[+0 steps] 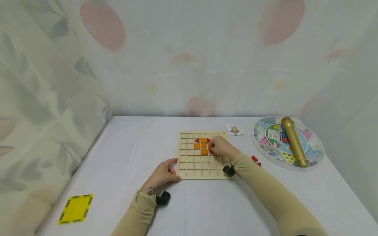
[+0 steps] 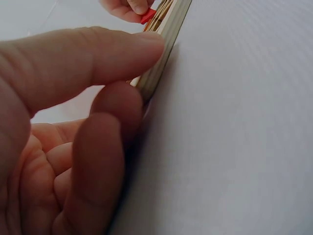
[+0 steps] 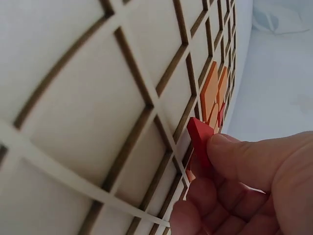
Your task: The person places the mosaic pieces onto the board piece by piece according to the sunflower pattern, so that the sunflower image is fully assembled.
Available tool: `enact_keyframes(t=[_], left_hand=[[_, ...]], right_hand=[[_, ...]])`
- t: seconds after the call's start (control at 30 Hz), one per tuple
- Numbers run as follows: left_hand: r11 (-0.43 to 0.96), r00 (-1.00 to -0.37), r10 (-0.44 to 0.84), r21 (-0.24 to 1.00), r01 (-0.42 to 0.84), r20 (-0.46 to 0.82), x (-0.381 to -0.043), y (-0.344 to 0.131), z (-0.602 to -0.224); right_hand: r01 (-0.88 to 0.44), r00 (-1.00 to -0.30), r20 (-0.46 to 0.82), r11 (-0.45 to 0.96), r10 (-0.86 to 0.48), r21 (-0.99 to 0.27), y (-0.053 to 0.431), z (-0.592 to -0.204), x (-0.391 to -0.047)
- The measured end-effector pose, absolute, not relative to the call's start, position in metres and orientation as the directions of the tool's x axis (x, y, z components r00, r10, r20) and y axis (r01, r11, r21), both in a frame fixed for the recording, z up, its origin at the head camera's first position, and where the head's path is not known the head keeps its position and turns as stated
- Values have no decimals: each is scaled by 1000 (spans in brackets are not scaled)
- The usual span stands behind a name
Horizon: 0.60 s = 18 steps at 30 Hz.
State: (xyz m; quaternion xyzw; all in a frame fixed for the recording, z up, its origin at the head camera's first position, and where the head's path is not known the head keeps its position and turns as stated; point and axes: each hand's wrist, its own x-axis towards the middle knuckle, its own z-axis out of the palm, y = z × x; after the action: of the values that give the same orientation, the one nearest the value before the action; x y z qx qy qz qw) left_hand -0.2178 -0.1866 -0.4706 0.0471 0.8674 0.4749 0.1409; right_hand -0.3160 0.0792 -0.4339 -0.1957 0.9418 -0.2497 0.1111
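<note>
A wooden grid board (image 1: 193,165) lies on the table. My left hand (image 1: 161,174) holds the board's near left corner, thumb and fingertips against the edges; the left wrist view shows its thumb (image 2: 122,51) on the rim. Over the right part of the grid, my right hand (image 1: 222,146) pinches a red tile (image 3: 199,139) between thumb and fingers, tilted above the cells. Orange square tiles (image 1: 197,146) surround an orange round tile (image 1: 203,146) on the board. A red triangular tile (image 1: 197,140) lies at their far left; another is partly behind my right hand.
Loose red tiles (image 1: 254,158) lie right of the board, partly behind my right sleeve. A picture card (image 1: 234,129) sits beyond the board. At the right, a gold microphone (image 1: 293,141) rests on a round patterned case (image 1: 265,147). A yellow square (image 1: 75,208) lies front left.
</note>
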Motion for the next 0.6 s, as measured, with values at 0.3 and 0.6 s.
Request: enact_keyframes(t=[0.3, 0.6], left_hand=[[536, -955, 218, 842, -56, -203, -217, -186, -470], [534, -955, 216, 844, -58, -202, -218, -187, -471]], right_hand=[[-322, -906, -98, 819, -412, -474, 79, -437, -315], [-311, -920, -50, 801, -389, -512, 89, -424, -316]])
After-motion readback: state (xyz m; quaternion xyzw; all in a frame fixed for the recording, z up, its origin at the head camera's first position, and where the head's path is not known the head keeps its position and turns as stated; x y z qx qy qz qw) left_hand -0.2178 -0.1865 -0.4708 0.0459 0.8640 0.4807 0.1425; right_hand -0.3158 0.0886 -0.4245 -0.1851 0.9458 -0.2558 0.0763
